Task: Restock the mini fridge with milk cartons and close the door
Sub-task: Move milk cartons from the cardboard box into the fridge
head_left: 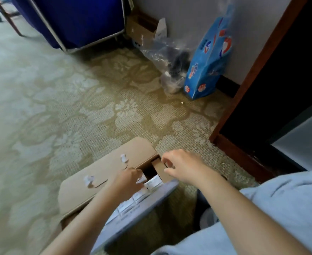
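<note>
Your left hand (131, 178) reaches into the open cardboard box (100, 173) on the carpet (59, 107). Its fingers are down at the far milk carton (154, 181) of the row, but the blur hides whether it grips. Your right hand (182, 166) is just to the right, fingers curled at the small inner flap (159, 169); I cannot tell if they pinch it.

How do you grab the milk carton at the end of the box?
Pinch the milk carton by its white top, coming from straight above. It stands packed in the cardboard box, more cartons in a row beside it and box walls close around, so probably only the top is free.
</note>
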`<state>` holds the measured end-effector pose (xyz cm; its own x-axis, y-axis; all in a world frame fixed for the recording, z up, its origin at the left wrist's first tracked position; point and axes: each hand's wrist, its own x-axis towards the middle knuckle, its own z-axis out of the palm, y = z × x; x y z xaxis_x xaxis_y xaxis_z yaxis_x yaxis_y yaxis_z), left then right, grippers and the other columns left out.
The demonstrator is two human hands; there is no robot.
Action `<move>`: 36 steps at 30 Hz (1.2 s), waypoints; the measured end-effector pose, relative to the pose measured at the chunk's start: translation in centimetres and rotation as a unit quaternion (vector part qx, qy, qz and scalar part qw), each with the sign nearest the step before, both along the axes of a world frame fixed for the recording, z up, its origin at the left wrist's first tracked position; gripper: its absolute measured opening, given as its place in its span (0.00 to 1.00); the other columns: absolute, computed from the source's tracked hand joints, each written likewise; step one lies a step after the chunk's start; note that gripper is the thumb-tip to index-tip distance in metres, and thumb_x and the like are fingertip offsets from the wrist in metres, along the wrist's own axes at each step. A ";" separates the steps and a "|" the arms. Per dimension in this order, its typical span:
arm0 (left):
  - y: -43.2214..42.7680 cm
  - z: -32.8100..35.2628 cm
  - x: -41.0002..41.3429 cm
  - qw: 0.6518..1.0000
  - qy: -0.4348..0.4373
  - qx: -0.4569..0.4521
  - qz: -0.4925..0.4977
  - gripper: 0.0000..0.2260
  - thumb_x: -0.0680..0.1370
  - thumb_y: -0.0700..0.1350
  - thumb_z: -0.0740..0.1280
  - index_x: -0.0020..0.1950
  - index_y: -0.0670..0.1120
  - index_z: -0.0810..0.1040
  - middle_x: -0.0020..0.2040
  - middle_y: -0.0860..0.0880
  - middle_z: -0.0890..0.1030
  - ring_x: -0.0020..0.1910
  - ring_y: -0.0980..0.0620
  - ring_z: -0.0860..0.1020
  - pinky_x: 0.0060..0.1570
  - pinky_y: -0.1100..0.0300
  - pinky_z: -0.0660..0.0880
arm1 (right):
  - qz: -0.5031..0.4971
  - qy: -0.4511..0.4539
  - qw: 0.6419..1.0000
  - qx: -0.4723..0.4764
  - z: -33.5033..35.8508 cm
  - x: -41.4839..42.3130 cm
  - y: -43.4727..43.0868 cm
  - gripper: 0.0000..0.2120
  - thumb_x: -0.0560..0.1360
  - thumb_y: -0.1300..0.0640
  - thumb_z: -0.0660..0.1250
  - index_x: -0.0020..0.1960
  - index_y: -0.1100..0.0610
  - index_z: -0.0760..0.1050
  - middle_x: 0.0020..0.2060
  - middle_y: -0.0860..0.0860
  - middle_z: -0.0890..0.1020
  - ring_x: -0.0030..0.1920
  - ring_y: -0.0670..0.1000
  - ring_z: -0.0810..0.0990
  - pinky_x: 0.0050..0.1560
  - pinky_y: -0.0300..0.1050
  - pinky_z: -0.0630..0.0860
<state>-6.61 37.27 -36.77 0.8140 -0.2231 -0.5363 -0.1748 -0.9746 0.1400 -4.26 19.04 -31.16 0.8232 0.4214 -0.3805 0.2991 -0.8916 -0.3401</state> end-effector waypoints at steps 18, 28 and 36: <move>0.3 -5.3 -5.5 0.981 -0.168 0.029 0.088 0.18 0.55 0.60 0.79 0.39 0.52 0.83 0.36 0.52 0.78 0.33 0.50 0.77 0.29 0.58 0.72 | 0.241 -0.090 0.953 -0.162 -7.0 0.9 5.2 0.14 0.75 0.58 0.64 0.60 0.57 0.75 0.61 0.56 0.73 0.66 0.58 0.65 0.64 0.51 0.62; -0.1 -5.5 -6.0 0.974 -0.196 0.016 0.108 0.19 0.56 0.54 0.80 0.40 0.47 0.82 0.37 0.48 0.80 0.35 0.47 0.79 0.33 0.55 0.75 | 0.334 -0.121 0.912 -0.205 -8.1 0.9 6.3 0.14 0.74 0.60 0.65 0.60 0.57 0.73 0.58 0.54 0.75 0.63 0.56 0.67 0.63 0.51 0.63; -0.1 -4.9 -5.0 0.985 -0.149 0.013 0.081 0.19 0.77 0.56 0.63 0.62 0.46 0.73 0.59 0.48 0.73 0.59 0.47 0.71 0.52 0.55 0.71 | 0.265 -0.105 0.940 -0.187 -9.2 0.9 5.6 0.14 0.75 0.60 0.62 0.61 0.56 0.71 0.60 0.54 0.75 0.65 0.55 0.65 0.64 0.51 0.61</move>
